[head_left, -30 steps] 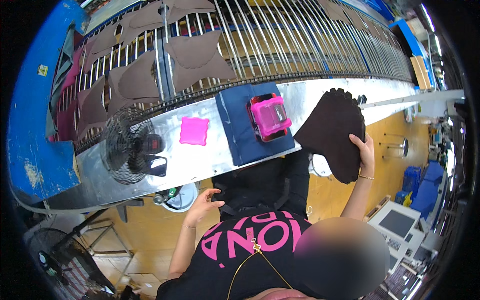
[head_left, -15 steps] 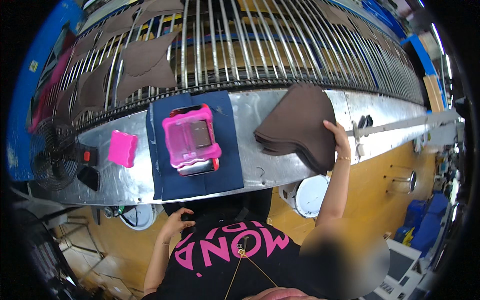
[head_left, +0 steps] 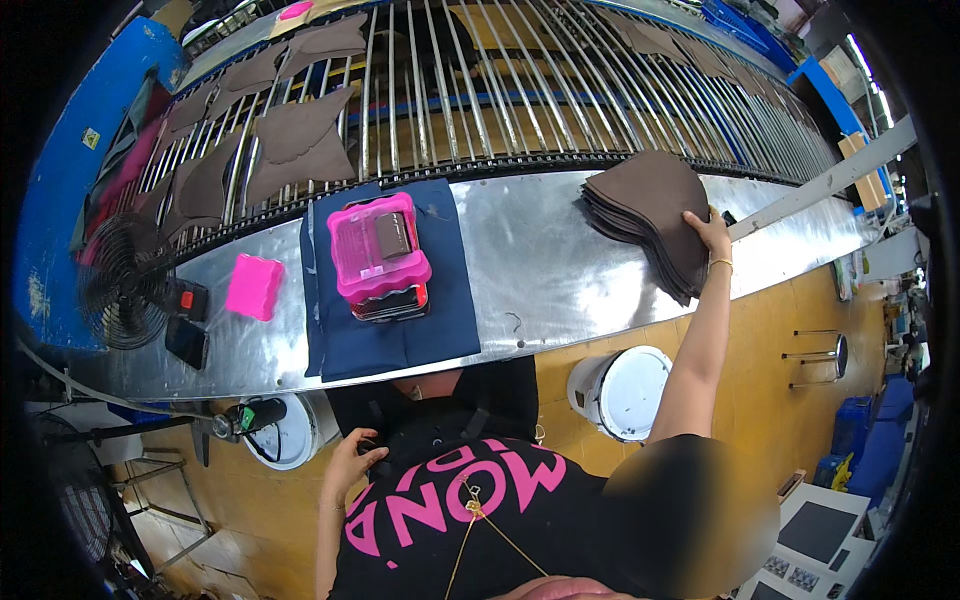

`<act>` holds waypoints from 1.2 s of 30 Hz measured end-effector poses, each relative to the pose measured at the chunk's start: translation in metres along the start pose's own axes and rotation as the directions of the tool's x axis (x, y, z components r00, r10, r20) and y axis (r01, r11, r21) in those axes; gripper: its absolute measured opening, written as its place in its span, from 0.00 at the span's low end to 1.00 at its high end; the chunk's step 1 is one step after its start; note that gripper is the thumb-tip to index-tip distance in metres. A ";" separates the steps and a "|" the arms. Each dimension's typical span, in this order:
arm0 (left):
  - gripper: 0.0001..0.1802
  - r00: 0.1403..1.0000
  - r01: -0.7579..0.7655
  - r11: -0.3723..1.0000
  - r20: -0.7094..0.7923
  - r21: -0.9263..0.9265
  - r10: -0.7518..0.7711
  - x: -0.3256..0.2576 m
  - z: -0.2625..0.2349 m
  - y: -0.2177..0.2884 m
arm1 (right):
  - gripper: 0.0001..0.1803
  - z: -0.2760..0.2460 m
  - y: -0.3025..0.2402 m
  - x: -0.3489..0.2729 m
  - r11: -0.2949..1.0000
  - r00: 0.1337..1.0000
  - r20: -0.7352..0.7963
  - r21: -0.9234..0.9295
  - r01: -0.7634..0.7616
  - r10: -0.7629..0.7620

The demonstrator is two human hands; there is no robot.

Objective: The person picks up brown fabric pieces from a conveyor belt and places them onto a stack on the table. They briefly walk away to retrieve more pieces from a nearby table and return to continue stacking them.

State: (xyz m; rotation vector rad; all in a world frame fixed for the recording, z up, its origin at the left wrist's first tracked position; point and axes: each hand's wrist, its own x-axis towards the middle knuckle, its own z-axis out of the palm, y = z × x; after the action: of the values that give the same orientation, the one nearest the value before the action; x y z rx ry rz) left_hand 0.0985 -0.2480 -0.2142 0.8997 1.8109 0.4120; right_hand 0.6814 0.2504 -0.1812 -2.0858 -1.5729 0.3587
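My right hand (head_left: 709, 232) grips the right edge of a stack of dark brown flat cut pieces (head_left: 655, 195) on the metal table. The stack's layered edges fan out at its left and near sides. Its fingers reach over the top piece, with some of the grip hidden underneath. Down by my lap, my left hand (head_left: 350, 460) is curled, and a small dark thing shows between its fingers, too dark to name. Left of the stack, a pink-framed clear plastic box (head_left: 362, 255) with a brown block (head_left: 393, 236) on it sits on a dark blue cloth (head_left: 400, 345).
Beyond the table runs a rack of metal rods (head_left: 500, 90) carrying brown pieces (head_left: 300, 140). A pink scalloped lid (head_left: 254, 287), a black phone (head_left: 188, 342) and a fan (head_left: 125, 280) stand at the left. White buckets (head_left: 625, 390) are below; a metal bar (head_left: 830, 190) crosses at right.
The brown stack has slid to the right along the table with my right hand on it, and has turned a little. My left hand stays by my lap. The whole view has shifted slightly.
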 end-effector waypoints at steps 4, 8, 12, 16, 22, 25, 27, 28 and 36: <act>0.25 0.998 0.066 0.998 0.011 0.005 -0.066 -0.009 0.008 -0.004 | 0.35 0.026 -0.023 -0.045 0.854 0.871 -0.359 -0.505 0.121 -0.335; 0.29 1.000 0.007 0.991 0.010 0.137 -0.009 -0.010 -0.001 0.008 | 0.33 0.020 -0.061 -0.107 0.831 0.934 -0.349 -0.495 -0.256 0.079; 0.31 0.998 -0.049 0.936 0.062 0.348 0.029 -0.004 -0.014 0.032 | 0.30 0.025 -0.070 -0.120 0.814 0.902 -0.428 -0.502 -0.294 0.061; 0.31 0.991 -0.132 0.877 0.076 0.462 0.109 -0.002 -0.024 0.055 | 0.36 0.022 -0.051 -0.098 0.759 0.915 -0.378 -0.554 -0.342 0.137; 0.28 0.971 -0.219 0.872 0.185 0.439 0.150 0.004 -0.038 0.091 | 0.41 0.005 -0.038 -0.074 0.911 0.965 -0.150 -0.326 -0.253 0.214; 0.27 0.933 -0.326 0.861 0.277 0.389 0.228 0.003 -0.057 0.096 | 0.28 0.006 -0.008 -0.068 0.889 0.975 -0.224 -0.447 -0.102 0.000; 0.26 0.950 -0.240 0.906 0.277 0.348 0.146 -0.010 -0.075 0.116 | 0.21 0.000 -0.043 -0.084 0.875 0.975 -0.213 -0.483 -0.045 -0.067; 0.26 0.952 -0.207 0.923 0.285 0.324 0.113 -0.013 -0.086 0.123 | 0.20 -0.011 -0.070 -0.097 0.902 0.962 -0.256 -0.431 -0.029 -0.092; 0.26 0.846 -0.495 0.861 -0.164 0.118 0.508 -0.013 -0.165 0.201 | 0.18 -0.012 -0.230 -0.162 0.766 0.812 -0.548 0.427 0.480 -0.202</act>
State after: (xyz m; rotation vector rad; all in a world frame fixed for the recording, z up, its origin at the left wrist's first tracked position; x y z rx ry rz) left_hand 0.0300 -0.1041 -0.0083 1.4357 1.7507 0.7910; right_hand 0.4506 0.1416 -0.0625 -1.2641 -1.3159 0.1193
